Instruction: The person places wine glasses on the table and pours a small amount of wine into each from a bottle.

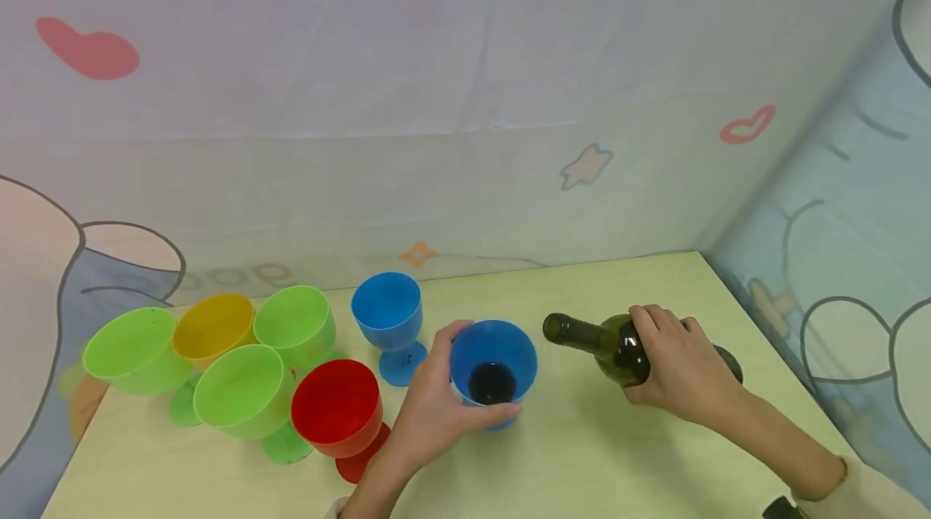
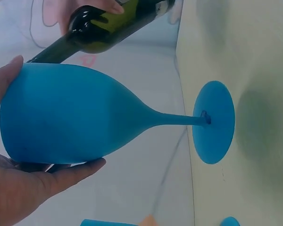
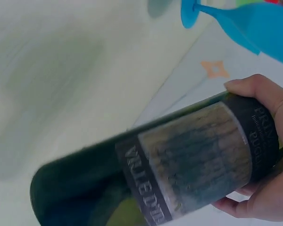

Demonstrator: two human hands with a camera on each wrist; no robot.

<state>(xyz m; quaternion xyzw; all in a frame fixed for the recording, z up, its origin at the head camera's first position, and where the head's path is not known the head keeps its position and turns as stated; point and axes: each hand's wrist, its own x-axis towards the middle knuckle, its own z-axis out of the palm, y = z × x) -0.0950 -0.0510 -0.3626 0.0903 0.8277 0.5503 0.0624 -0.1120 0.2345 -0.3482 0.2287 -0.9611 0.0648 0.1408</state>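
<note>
My left hand (image 1: 431, 412) grips the bowl of a blue goblet (image 1: 476, 341), thumb and fingers on opposite sides. Dark liquid (image 1: 493, 383) lies in the bottom of its bowl. In the left wrist view the goblet's foot (image 2: 214, 136) hovers off the table, with a separate shadow beside it. To the right, my right hand (image 1: 680, 361) holds a dark green wine bottle (image 1: 614, 345) around its body. The bottle is tilted, its mouth pointing left at the goblet but apart from its rim in the head view. Its printed label (image 3: 198, 155) faces the right wrist camera.
On the table (image 1: 553, 478), left of my hands, stand a red goblet (image 1: 338, 406), a yellow goblet (image 1: 214, 325), three green goblets (image 1: 240, 390) and another blue goblet (image 1: 387, 313). A printed cloth (image 1: 436, 99) hangs behind the table's back edge.
</note>
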